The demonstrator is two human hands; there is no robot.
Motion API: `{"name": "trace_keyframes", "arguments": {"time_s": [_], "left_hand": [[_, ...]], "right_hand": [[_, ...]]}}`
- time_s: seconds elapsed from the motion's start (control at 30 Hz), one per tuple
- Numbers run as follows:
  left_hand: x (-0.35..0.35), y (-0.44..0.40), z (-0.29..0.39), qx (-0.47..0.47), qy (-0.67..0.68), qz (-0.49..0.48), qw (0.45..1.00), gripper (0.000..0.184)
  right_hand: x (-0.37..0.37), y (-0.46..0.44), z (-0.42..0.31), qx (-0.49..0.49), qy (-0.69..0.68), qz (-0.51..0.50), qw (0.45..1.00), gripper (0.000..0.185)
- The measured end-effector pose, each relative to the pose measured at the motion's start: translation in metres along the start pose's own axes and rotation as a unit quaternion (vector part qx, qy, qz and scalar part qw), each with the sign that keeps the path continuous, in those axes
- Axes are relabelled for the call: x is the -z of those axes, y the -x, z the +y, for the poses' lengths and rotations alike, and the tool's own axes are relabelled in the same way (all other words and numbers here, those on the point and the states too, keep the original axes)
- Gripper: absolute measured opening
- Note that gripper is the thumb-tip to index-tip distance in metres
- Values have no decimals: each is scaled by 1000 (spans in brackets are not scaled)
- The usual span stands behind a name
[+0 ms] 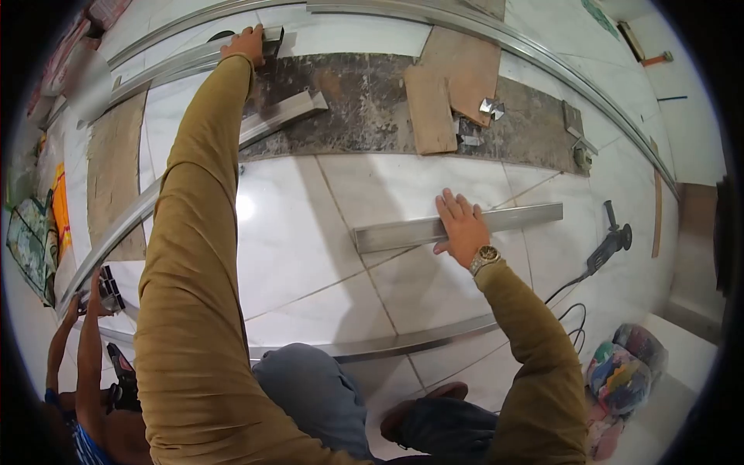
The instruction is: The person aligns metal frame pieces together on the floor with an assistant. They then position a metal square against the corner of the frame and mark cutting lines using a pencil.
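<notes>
My left hand is at the upper left, its fingers curled over the end of a long metal profile. A dark piece sits beside that end. My right hand lies across a short metal bar on the tiled floor, fingers stretched out beyond its far edge and thumb on the near side. Between the hands, a stained board bears another metal piece and two brown wooden pieces. Small shiny metal parts rest by the wood.
A power tool with a cable is on the right. Long metal rails curve along the back, and another crosses near my legs. At lower left, another person's hands touch a metal frame. Bags sit lower right.
</notes>
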State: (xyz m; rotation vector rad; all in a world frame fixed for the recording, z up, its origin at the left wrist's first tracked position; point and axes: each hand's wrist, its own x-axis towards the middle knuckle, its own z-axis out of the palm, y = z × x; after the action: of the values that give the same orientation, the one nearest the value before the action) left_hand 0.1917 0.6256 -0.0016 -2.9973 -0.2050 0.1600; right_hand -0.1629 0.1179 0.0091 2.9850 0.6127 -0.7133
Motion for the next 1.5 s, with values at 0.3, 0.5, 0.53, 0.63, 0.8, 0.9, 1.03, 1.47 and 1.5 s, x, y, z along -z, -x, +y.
{"name": "trace_keyframes", "arguments": {"time_s": [0.3, 0.5, 0.53, 0.63, 0.8, 0.9, 1.03, 1.47, 1.5], "left_hand": [[3, 44, -23, -130, -110, 32, 985, 85], [30, 150, -44, -237, 23, -4, 971, 70], [35, 174, -43, -276, 49, 28, 960, 62], [62, 232, -35, -400, 59, 62, 913, 39], [112, 332, 17, -443, 20, -55, 895, 37], [130, 370, 71, -454, -11, -180, 873, 36], [119, 418, 144, -492, 7, -192, 849, 38], [119, 647, 371, -609, -77, -328, 718, 27], [121, 665, 382, -628, -77, -322, 704, 27]], "right_hand": [[4, 0, 1, -4, -23, -8, 1000, 117], [-2, -1, 2, 19, -9, 1, 1000, 121], [-3, 1, 4, 11, -3, 0, 1000, 122], [-7, 2, 8, 14, 13, 3, 1000, 123], [12, 56, -8, 24, 108, 50, 993, 107], [20, 144, 22, 54, 76, 121, 988, 77], [63, 267, 63, 69, 114, 66, 989, 45], [7, 226, 33, -5, -419, 82, 904, 83], [16, 223, 15, 5, -469, 33, 882, 98]]}}
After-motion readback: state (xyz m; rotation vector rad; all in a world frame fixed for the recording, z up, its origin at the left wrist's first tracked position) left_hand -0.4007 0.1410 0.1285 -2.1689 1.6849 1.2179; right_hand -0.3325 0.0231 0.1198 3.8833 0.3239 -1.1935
